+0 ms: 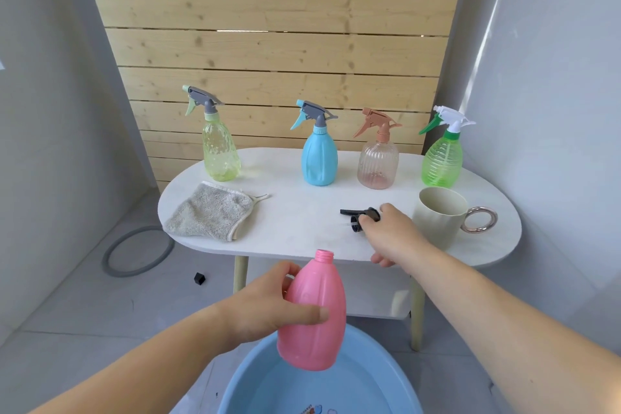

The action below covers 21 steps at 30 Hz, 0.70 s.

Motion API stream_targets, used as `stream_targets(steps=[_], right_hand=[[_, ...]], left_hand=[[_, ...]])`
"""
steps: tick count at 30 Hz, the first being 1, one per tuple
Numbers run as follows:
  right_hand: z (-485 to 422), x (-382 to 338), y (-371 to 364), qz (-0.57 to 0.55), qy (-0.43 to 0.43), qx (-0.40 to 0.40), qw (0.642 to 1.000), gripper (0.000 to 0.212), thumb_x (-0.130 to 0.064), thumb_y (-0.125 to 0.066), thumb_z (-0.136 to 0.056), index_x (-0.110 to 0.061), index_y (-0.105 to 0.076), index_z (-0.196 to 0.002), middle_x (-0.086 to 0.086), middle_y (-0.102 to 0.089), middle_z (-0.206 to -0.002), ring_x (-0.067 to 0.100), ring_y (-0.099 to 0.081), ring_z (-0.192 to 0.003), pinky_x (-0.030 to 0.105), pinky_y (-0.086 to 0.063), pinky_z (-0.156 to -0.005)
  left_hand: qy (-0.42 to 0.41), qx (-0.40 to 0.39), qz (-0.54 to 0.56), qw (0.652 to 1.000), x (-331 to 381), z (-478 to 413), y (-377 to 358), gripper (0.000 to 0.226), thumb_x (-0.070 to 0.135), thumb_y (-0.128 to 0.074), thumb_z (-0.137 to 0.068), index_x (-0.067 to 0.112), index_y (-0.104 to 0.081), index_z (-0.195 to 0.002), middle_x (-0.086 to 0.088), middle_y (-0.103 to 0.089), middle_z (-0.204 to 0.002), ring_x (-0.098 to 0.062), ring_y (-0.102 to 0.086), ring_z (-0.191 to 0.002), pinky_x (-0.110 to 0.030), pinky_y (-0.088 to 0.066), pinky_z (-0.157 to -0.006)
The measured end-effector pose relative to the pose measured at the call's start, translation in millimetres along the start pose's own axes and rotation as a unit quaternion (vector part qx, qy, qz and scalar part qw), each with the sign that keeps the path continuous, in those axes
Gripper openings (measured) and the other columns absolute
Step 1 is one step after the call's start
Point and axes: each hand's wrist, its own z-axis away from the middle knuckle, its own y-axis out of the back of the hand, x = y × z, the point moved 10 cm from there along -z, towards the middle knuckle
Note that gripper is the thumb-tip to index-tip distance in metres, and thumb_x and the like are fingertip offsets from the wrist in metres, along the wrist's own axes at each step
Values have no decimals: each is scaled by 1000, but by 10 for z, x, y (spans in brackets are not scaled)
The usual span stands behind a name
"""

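Closest to me, a round light-blue plastic basin [242, 390] sits on the floor with water in it. Above its far rim my left hand [268, 306] grips a pink plastic bottle [314, 312], thumb across its front and fingers curled behind its shoulder. The bottle is held nearly upright, and its threaded neck is uncapped.

Beyond it, my right hand [389, 235] reaches over the front of the white oval table [302, 239]. Its fingertips lie on a black plastic spray-trigger head [361, 217] that rests on its side on the tabletop. The thumb sticks out apart, near the table's edge. I cannot tell whether the fingers actually grip the head or only touch it.

Just right of that hand stands a cream ceramic mug [437, 218] with a shiny ring handle. A grey terry cloth [210, 212] lies at the table's left end.

Along the back edge stand four spray bottles with triggers on: a clear yellow-green one [220, 151], an opaque sky-blue one [319, 158], a ribbed clear peach one [378, 163] and a ridged bright-green one [442, 158].

Behind them rises a pale wooden slat wall [268, 44].
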Motion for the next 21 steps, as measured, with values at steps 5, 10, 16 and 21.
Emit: stream_targets(steps=[5, 10, 16, 21], right_hand=[[72, -86, -39, 128, 85, -11, 988, 33, -32, -39, -100, -11, -47, -125, 11, -61, -117, 30, -59, -102, 32, -42, -73], [67, -37, 26, 73, 87, 1, 994, 26, -36, -42, -97, -15, -52, -108, 7, -64, -103, 27, -62, -86, 38, -52, -73], [224, -68, 607, 33, 140, 134, 981, 29, -34, -52, -96, -20, -60, -121, -3, -65, -115, 19, -61, -96, 32, -49, -84], [374, 53, 1381, 113, 175, 325, 923, 23, -21, -54, -93, -16, -68, -110, 8, -57, -120, 32, -43, -120, 42, -41, -97]], left_hand=[[-13, -1, 0, 1000, 101, -47, -126, 78, 46, -90, -58, 29, -52, -124, -2, -67, -123, -14, -70, -109, -29, -59, -89], [-31, 3, 11, 999, 164, -33, -168, 77, 45, -89, -59, 30, -53, -125, 0, -66, -124, -10, -70, -107, -22, -56, -81], [-45, 12, 3, 999, 209, -99, -189, 80, 49, -90, -56, 29, -54, -124, 1, -67, -123, -10, -70, -107, -30, -59, -91], [-62, 4, -2, 998, 330, -158, -333, 77, 46, -89, -59, 27, -53, -124, -1, -66, -125, -12, -69, -108, -29, -60, -89]])
